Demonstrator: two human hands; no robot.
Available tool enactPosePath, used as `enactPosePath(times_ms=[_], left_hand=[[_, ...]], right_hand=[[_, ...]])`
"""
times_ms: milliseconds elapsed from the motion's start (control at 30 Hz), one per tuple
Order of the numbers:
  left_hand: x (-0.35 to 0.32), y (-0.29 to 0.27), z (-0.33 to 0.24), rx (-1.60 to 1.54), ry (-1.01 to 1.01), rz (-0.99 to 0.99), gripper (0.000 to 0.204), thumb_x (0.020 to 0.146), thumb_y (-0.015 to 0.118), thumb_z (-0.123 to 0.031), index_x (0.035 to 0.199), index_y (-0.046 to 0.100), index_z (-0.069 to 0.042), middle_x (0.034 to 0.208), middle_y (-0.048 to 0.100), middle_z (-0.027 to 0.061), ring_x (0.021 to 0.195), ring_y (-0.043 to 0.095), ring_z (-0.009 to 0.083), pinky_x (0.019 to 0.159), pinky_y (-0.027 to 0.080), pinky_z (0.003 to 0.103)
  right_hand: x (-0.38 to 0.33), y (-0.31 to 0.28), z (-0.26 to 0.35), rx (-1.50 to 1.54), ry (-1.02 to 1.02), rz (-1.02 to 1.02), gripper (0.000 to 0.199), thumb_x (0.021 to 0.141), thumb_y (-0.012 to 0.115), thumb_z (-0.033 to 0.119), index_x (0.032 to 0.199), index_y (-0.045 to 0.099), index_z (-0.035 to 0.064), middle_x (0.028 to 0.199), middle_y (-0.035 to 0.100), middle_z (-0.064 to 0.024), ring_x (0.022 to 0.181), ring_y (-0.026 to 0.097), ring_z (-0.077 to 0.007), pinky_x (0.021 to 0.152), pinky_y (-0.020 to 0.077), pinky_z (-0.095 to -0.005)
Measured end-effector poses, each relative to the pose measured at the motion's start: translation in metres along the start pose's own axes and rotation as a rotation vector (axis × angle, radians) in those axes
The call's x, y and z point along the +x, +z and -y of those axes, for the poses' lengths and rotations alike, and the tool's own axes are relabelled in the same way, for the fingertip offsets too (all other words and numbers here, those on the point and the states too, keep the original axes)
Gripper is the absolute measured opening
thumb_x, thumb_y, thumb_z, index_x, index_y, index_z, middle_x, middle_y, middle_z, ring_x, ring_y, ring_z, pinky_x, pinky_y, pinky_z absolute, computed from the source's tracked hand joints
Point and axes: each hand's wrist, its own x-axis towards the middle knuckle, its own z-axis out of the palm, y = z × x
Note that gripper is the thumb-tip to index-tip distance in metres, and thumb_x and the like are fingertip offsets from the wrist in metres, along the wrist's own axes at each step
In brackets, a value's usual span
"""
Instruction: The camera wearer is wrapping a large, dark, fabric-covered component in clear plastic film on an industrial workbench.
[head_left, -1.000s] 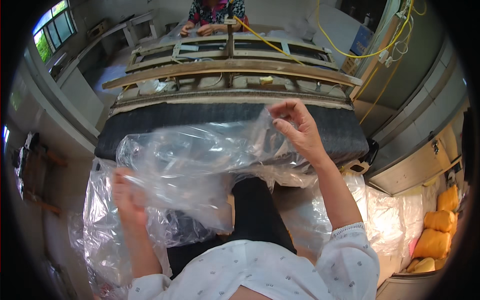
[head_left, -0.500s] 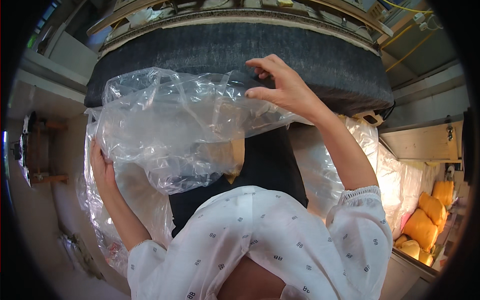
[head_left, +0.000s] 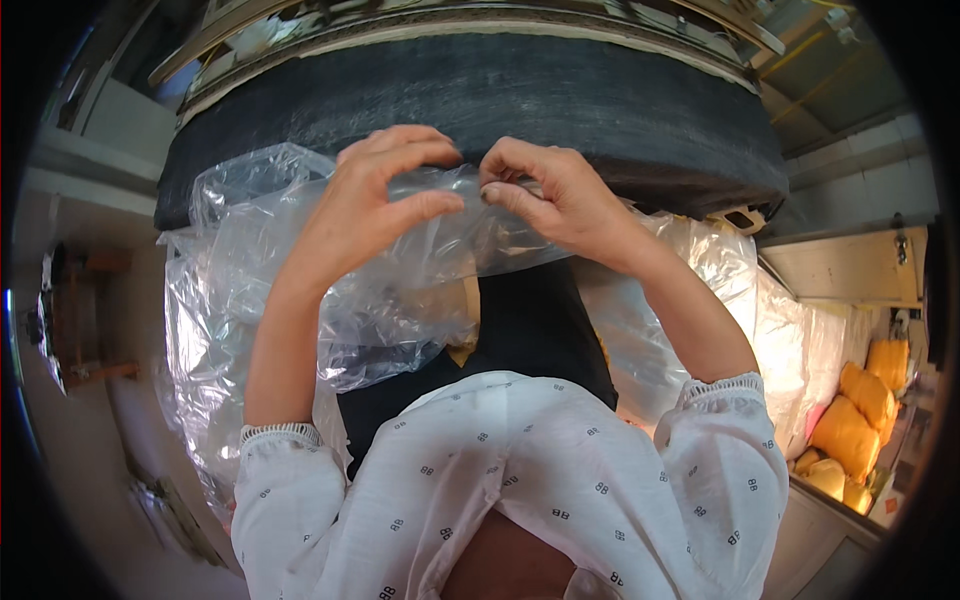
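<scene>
Gently keep tension on the plastic (head_left: 390, 300) beside the desk (head_left: 480, 90), your right hand (head_left: 555, 195) pinching it, your left hand (head_left: 368, 197) spread.

The bare left hand (head_left: 362, 203) has gone from nine o'clock to eleven — thumb and fingers parted — while the bare right hand (head_left: 562, 198), spread a moment ago, now pinches the crumpled, clear plastic film (head_left: 400, 308).

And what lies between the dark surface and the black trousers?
In the head view, clear plastic film lies between the dark surface and the black trousers.
</scene>
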Motion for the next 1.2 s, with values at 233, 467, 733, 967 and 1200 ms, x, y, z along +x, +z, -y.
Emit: enactPosePath(times_ms=[233, 467, 733, 967, 1200], left_hand=[[0.013, 0.012, -0.013, -0.884, -0.218, -0.228, 0.017, 0.085, 0.056, -0.01, 0.102, 0.054, -0.005, 0.089, 0.058, 0.0037, 0.075, 0.056, 0.0095, 0.065, 0.047, 0.024], [0.024, -0.113, 0.044, -0.099, 0.256, -0.951, 0.012, 0.093, 0.045, -0.009, 0.099, 0.054, -0.002, 0.094, 0.059, 0.0049, 0.076, 0.054, 0.0078, 0.06, 0.043, 0.02], [-0.018, -0.097, 0.233, 0.651, -0.166, -0.373, 0.018, 0.092, 0.044, -0.013, 0.101, 0.05, 0.002, 0.094, 0.056, 0.0223, 0.089, 0.053, 0.0404, 0.074, 0.042, 0.04], [-0.104, -0.139, 0.399, 0.781, -0.724, -0.309, 0.021, 0.09, 0.044, -0.019, 0.099, 0.05, 0.0, 0.097, 0.057, 0.0244, 0.09, 0.054, 0.0424, 0.074, 0.041, 0.047], [-0.184, -0.206, 0.473, 0.882, -0.917, -0.316, 0.034, 0.091, 0.041, -0.027, 0.104, 0.049, 0.003, 0.097, 0.057, 0.0278, 0.09, 0.055, 0.0434, 0.075, 0.042, 0.049]], right_hand=[[-0.048, -0.014, -0.037, -0.168, -0.026, -0.102, 0.015, 0.076, 0.059, 0.008, 0.089, 0.052, 0.0071, 0.077, 0.061, -0.0095, 0.074, 0.06, -0.0285, 0.063, 0.0451, -0.0369], [-0.186, -0.024, -0.15, -0.733, 0.517, -0.285, 0.034, 0.068, 0.052, 0.005, 0.1, 0.06, 0.0141, 0.08, 0.063, -0.0128, 0.077, 0.061, -0.0313, 0.066, 0.0481, -0.0414], [-0.391, -0.178, -0.238, -1.406, 1.371, 0.132, 0.016, 0.078, 0.054, 0.014, 0.085, 0.067, 0.0124, 0.092, 0.065, -0.0047, 0.091, 0.061, -0.0212, 0.077, 0.0431, -0.038], [-0.237, -0.375, -0.128, -1.504, 0.507, -1.364, 0.016, 0.082, 0.051, 0.024, 0.092, 0.062, 0.0166, 0.088, 0.06, -0.0098, 0.086, 0.057, -0.0315, 0.072, 0.047, -0.0424], [-0.126, -0.304, -0.169, -1.24, 0.315, -0.837, 0.047, 0.077, 0.06, 0.04, 0.113, 0.051, 0.0112, 0.118, 0.052, -0.0139, 0.107, 0.05, -0.031, 0.087, 0.0415, -0.0379]])
